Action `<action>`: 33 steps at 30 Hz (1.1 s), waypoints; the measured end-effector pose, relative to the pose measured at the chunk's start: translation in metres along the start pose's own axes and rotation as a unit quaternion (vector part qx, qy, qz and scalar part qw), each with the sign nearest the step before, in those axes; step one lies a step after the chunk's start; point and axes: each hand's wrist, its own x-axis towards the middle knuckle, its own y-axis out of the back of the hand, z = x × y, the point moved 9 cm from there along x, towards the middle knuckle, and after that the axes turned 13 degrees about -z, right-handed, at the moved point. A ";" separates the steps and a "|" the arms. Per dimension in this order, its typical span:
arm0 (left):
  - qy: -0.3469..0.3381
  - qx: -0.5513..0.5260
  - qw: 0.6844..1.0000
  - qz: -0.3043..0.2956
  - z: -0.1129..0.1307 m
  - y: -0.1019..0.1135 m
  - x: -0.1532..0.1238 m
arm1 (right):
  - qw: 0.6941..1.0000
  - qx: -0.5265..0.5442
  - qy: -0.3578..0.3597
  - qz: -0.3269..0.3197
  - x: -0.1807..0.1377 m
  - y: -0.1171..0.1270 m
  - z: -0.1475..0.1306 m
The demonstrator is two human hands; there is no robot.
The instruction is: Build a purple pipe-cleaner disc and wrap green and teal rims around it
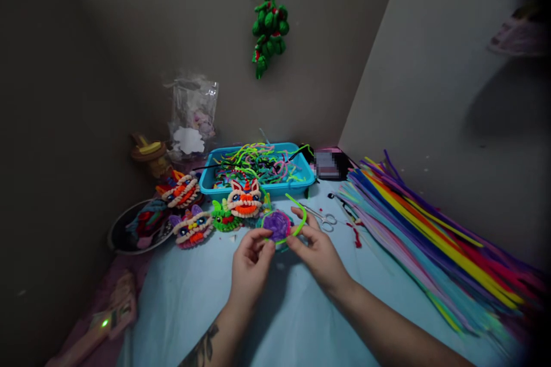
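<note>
My left hand and my right hand are raised over the light blue table, both pinching a small purple disc of coiled pipe cleaner. A bright green pipe cleaner curves around the disc's right edge and sticks up to the left. My left fingers grip the disc's lower left edge. My right fingers hold its right side, where the green strand runs.
Several finished pipe-cleaner lion heads lie just beyond my hands. A blue tray of cut pieces stands behind them. Small scissors lie to the right. A fan of long coloured pipe cleaners covers the right side. A dark bowl sits left.
</note>
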 end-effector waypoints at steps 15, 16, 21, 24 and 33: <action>0.027 -0.035 0.999 0.017 -0.003 0.000 0.000 | 0.999 0.035 0.016 0.009 -0.001 -0.001 0.005; 0.026 -0.038 0.999 0.021 -0.003 0.001 0.001 | 0.999 0.032 0.017 0.006 0.000 -0.002 0.005; 0.011 -0.036 0.999 0.013 -0.002 0.002 0.002 | 0.999 0.046 0.011 -0.006 0.001 -0.003 0.006; 0.009 -0.027 1.000 0.006 -0.001 -0.001 0.002 | 0.999 0.017 0.029 -0.001 0.000 -0.001 0.001; 0.059 -0.069 0.996 0.018 -0.008 0.003 0.006 | 0.996 0.071 0.024 0.046 -0.002 0.007 0.003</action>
